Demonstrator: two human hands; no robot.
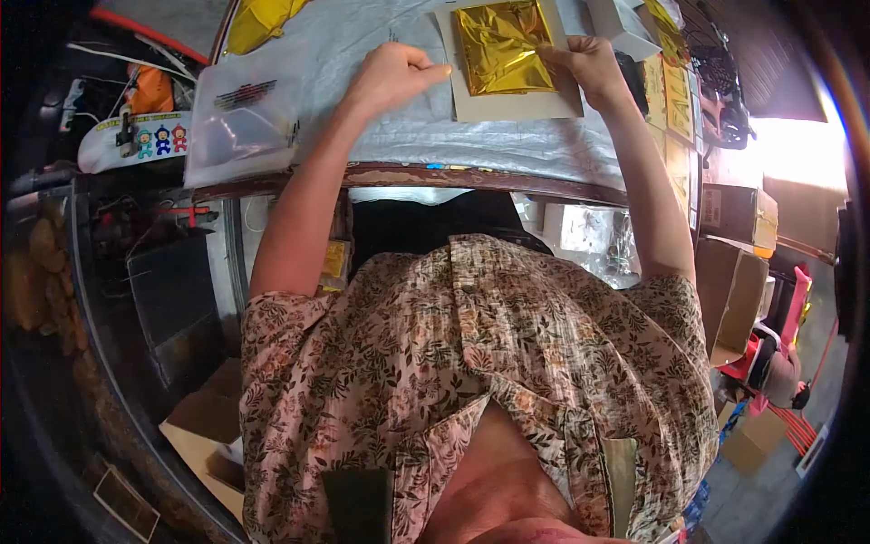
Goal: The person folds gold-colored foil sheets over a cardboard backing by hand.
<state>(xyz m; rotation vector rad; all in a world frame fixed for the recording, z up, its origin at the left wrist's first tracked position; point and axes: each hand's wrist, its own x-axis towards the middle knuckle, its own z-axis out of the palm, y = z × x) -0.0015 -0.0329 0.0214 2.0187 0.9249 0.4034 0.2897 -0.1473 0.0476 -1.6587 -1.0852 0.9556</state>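
A shiny gold foil packet (504, 50) lies on a pale flat card (517, 108) at the top centre of the table. My right hand (593, 69) is at the packet's right edge, its thumb and fingers pinched on the foil. Just left of the card is my left hand (396, 74), fingers curled and the thumb stretched toward the card's left edge. Whether anything thin is between those fingers cannot be made out.
A clear plastic bag (243, 122) lies left on the covered table (353, 136), near yellow foil (260, 24). A white box (622, 27) and yellow packs (678, 102) stand right. Cardboard boxes (730, 295) are lower right.
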